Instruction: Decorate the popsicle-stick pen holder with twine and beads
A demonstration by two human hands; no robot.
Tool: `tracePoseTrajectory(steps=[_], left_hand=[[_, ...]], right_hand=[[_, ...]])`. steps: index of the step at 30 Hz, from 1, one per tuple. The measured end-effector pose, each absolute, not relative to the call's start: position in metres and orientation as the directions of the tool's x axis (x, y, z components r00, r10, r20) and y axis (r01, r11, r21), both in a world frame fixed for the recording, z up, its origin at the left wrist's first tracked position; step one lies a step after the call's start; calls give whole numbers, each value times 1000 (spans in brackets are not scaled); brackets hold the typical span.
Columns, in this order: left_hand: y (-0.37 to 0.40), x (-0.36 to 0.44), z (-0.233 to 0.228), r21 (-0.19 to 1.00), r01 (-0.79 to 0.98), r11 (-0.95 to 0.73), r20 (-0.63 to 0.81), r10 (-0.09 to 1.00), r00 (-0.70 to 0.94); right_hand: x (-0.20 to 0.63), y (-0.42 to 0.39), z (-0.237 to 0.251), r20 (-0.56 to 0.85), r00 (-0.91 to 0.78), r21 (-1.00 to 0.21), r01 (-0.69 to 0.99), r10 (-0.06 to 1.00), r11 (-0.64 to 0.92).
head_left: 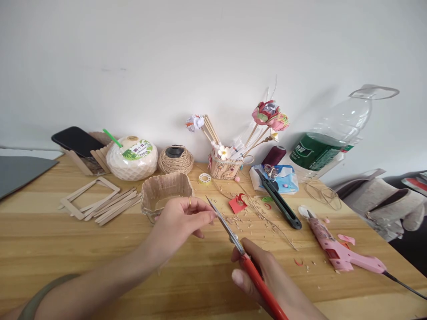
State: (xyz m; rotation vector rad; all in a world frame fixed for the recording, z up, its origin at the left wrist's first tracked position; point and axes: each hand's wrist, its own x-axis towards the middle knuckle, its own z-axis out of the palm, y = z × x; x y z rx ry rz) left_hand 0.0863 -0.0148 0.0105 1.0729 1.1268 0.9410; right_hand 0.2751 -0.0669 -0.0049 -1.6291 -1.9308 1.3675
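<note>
My right hand [267,271] grips a pair of red-handled scissors [230,231], whose blades point up and away to the left and look nearly closed. Beside the blades, my left hand [187,218] has thumb and forefinger pinched together. Whatever is between those fingertips is too small to make out. Just behind my left hand stands a small basket made of wooden sticks [167,191], partly hidden by the hand. Past the scissor tips lies a piece of red paper [238,203] among wood scraps and thin twine.
Craft sticks [115,206] and a stick frame [90,195] lie left. Behind are a white coconut [131,162], twine roll [175,160] and flower holder [227,166]. A utility knife [280,200], pink glue gun [343,253] and large plastic bottle [330,138] are right.
</note>
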Motion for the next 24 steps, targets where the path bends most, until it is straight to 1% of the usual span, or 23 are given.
tracePoseTrajectory(steps=[4,7,9,14,24], left_hand=[[-15,85,11,973,-49,225,-212,957,200],[-16,85,12,973,-77,217,-199,960,198],[-17,86,12,972,-94,216,-197,964,181],[-19,87,12,970,-98,221,-205,967,150],[-18,87,10,967,-90,238,-222,962,156]], right_hand=[[275,-65,-4,-338,-352,-825,557,873,-95],[274,-65,1,-315,-405,-878,469,858,-100],[273,-66,3,-305,-423,-889,448,853,-95],[273,-71,5,-276,-379,-872,486,883,-64],[271,-72,8,-287,-348,-852,519,893,-72]])
